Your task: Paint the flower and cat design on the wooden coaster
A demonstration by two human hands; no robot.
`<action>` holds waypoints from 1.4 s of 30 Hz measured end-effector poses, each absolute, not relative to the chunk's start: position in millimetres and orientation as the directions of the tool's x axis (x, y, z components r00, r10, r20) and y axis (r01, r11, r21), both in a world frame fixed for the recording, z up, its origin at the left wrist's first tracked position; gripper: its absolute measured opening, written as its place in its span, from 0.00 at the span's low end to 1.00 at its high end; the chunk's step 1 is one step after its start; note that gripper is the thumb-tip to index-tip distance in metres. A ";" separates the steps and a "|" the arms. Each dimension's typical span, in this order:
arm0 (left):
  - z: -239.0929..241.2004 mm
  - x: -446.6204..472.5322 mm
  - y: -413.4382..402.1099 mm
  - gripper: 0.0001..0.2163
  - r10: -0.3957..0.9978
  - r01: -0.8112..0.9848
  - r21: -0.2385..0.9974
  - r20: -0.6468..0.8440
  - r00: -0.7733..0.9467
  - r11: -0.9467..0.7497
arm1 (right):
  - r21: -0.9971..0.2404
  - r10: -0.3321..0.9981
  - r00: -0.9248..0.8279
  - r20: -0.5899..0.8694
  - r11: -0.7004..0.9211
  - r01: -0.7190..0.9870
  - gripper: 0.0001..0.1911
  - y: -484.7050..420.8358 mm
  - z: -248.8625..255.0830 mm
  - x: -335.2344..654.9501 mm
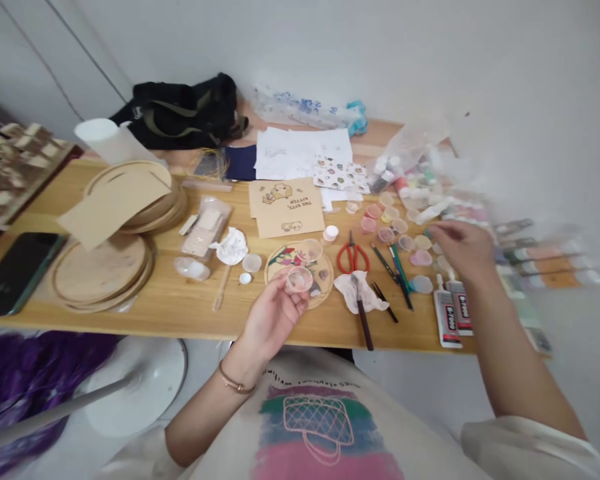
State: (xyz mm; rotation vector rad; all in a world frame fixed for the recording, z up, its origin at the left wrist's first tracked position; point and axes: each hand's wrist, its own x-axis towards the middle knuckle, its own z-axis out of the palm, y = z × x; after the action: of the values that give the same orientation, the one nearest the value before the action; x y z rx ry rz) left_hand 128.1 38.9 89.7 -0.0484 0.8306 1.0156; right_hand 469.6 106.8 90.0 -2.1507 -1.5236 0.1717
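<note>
My left hand (273, 313) holds a small clear plastic cup (299, 279) in a pinch above a round wooden disc (281, 259) painted with a coloured picture. A second clear cup (309, 251) rests on that disc. My right hand (464, 248) reaches out over a group of small paint pots (395, 230) at the right, fingers curled; it is blurred and I cannot see whether it holds anything. Red-handled scissors (352, 256), several brushes (395, 267) and a crumpled tissue (359, 295) lie between the two hands.
Two glue tubes (451, 313) lie near the front edge. Stacked wooden rounds (103, 267) and a phone (17, 270) sit at the left. Brown cards (286, 208), papers, a black bag (185, 113) and plastic bags lie at the back. A white fan base (140, 387) stands below the table.
</note>
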 end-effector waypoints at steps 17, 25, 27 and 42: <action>70.8 101.0 39.0 0.18 0.922 -0.794 0.511 -0.352 0.158 0.331 | -0.392 0.989 -0.149 0.021 0.146 0.908 0.09 153.0 81.0 329.6; 73.0 135.7 51.3 0.24 0.994 -0.571 0.820 -0.085 -0.067 0.031 | -0.514 0.911 -0.392 0.126 0.398 0.759 0.15 93.3 158.1 315.9; 78.3 146.1 50.2 0.23 0.997 -0.530 0.848 -0.031 -0.077 -0.015 | -0.506 0.878 -0.451 0.159 0.464 0.727 0.14 74.9 170.4 303.6; 91.6 157.6 39.6 0.24 0.999 -0.516 0.856 -0.009 -0.049 -0.017 | -0.278 0.708 -0.668 0.229 0.705 0.652 0.19 48.1 188.0 298.5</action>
State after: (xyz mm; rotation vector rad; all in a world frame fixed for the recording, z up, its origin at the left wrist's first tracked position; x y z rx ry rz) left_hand 157.6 39.6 91.6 0.7785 0.8313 1.4568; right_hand 298.5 48.1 188.0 -1.0671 -2.5950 0.2472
